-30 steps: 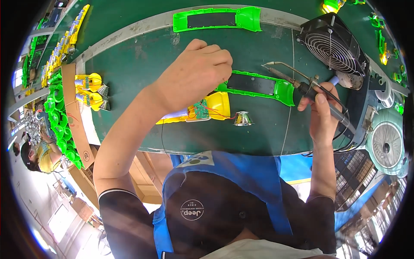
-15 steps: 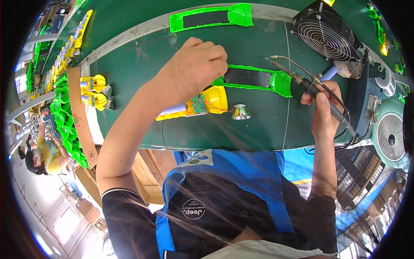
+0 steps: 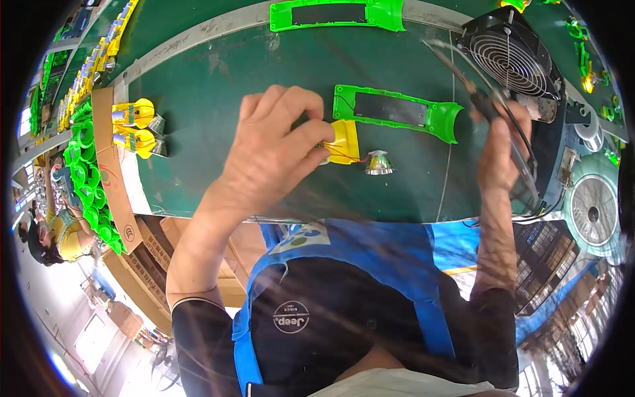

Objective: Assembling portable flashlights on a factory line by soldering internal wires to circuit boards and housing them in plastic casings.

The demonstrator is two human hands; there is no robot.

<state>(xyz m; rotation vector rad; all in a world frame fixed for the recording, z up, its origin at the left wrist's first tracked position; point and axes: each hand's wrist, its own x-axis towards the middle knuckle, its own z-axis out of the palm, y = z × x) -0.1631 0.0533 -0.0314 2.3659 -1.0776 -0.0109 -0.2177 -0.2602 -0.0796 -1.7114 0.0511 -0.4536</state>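
My left hand (image 3: pixel 274 142) is over a yellow lamp housing (image 3: pixel 344 141), fingers curled and thumb and index closed at it. The palm and fingers cover most of the housing, including its blue cell and circuit board. Red wires run from it to a small silver reflector cup (image 3: pixel 379 163) lying on the bench. My right hand (image 3: pixel 504 155), slightly blurred, grips a soldering iron (image 3: pixel 488 108) with a thin bent metal tube along it; its tip points up and left. Between the hands, beyond the housing, a green casing half (image 3: pixel 433 114) with a black panel lies open side up.
A second green casing half (image 3: pixel 383 14) rests at the far edge. A black fan (image 3: pixel 509 59) with a wire guard stands far right. Yellow lamp assemblies (image 3: pixel 135 142) lie at left beside a cardboard box (image 3: pixel 109 152) holding several green parts. A person (image 3: pixel 63 231) sits at far left.
My left hand has come back from the near green casing half onto the yellow housing. My right hand still holds the soldering iron. The whole view has shifted slightly.
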